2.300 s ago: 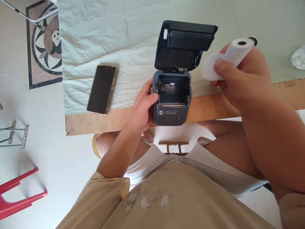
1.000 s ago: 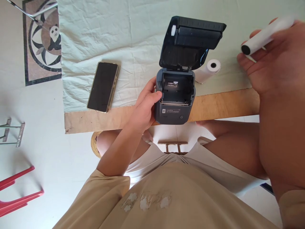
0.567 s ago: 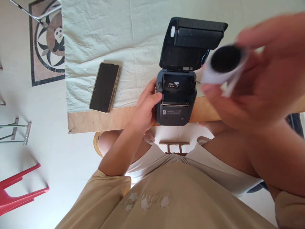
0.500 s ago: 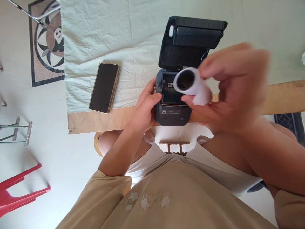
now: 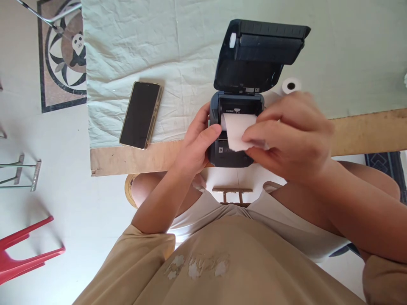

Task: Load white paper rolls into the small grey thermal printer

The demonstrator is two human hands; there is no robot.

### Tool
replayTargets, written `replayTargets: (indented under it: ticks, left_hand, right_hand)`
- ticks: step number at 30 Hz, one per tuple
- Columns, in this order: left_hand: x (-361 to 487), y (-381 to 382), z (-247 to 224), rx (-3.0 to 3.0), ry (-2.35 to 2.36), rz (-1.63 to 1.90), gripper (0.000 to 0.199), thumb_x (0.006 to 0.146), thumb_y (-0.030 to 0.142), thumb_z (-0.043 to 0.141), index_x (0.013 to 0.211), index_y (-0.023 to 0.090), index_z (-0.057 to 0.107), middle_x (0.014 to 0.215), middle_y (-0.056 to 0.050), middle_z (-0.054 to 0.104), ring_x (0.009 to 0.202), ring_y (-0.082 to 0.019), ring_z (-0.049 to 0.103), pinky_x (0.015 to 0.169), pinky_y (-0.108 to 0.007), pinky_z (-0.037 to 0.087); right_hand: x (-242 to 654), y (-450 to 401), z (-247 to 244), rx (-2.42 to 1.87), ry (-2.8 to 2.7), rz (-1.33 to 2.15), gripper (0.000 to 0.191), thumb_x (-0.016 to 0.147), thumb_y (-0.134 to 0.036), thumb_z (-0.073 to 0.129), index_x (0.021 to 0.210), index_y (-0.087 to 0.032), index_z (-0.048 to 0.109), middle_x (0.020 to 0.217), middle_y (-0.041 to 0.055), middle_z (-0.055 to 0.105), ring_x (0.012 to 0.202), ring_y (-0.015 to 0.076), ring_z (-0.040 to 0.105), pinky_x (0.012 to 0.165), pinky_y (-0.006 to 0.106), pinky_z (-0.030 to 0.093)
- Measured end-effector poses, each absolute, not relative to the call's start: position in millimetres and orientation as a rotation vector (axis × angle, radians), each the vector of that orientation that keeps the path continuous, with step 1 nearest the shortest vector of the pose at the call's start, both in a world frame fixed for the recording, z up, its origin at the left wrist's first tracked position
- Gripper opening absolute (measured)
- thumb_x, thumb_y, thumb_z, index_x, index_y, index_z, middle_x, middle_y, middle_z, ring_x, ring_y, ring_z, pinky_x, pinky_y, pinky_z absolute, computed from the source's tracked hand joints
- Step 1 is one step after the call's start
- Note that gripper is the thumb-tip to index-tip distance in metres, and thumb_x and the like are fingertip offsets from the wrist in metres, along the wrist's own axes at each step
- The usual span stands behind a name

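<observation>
Okay, through the head view I see the left hand [image 5: 199,142], fingers clamped on the left side of a dark printer [image 5: 230,159] at the table's [image 5: 146,159] near edge, the lid [image 5: 249,74] raised on the far side. The right hand's [image 5: 294,137] fingers pinch white paper [image 5: 238,132] at the open bay [image 5: 246,105]. Beyond that hand is a white roll [image 5: 295,81]; a phone [image 5: 140,114] lies left.
</observation>
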State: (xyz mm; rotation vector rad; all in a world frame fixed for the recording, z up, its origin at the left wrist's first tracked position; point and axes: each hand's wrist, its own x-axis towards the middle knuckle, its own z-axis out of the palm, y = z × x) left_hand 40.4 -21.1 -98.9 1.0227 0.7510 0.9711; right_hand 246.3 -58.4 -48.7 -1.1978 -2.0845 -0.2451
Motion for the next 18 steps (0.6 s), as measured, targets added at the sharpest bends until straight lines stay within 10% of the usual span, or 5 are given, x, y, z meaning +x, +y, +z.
replayTargets:
  ticks: [8, 13, 18]
  left_hand:
    - [34.3, -15.4, -102.4, 1.202, 0.748, 0.887, 0.088, 0.081, 0.065, 0.101, 0.153, 0.030, 0.064, 0.136, -0.009, 0.078, 0.118, -0.038, 0.080, 0.095, -0.045, 0.069]
    - [36.3, -16.4, -95.1, 1.225, 0.757, 0.890, 0.095, 0.071, 0.062, 0.106, 0.150, 0.028, 0.067, 0.146, -0.012, 0.076, 0.122, -0.041, 0.080, 0.095, -0.047, 0.069]
    - [39.1, -26.7, -84.3, 1.152, 0.853, 0.914, 0.098, 0.073, 0.055, 0.108, 0.157, 0.031, 0.065, 0.140, -0.011, 0.078, 0.125, -0.042, 0.076, 0.100, -0.048, 0.067]
  right_hand:
    - [266.9, -58.5, -50.8, -0.948, -1.982, 0.011, 0.008, 0.112, -0.030, 0.067, 0.110, -0.027, 0.074, 0.109, 0.0043, 0.077, 0.095, 0.0194, 0.073, 0.074, 0.040, 0.059]
    - [268.7, -59.7, -34.2, -1.305, -1.681, 0.339, 0.052, 0.113, -0.030, 0.061, 0.164, -0.038, 0.061, 0.174, 0.0053, 0.055, 0.169, 0.0347, 0.052, 0.068, 0.032, 0.062]
    - [271.2, -56.5, -38.1, -1.231, -1.690, 0.444, 0.030, 0.118, -0.041, 0.060, 0.146, -0.046, 0.072, 0.149, 0.0032, 0.069, 0.132, 0.0248, 0.074, 0.066, 0.035, 0.064]
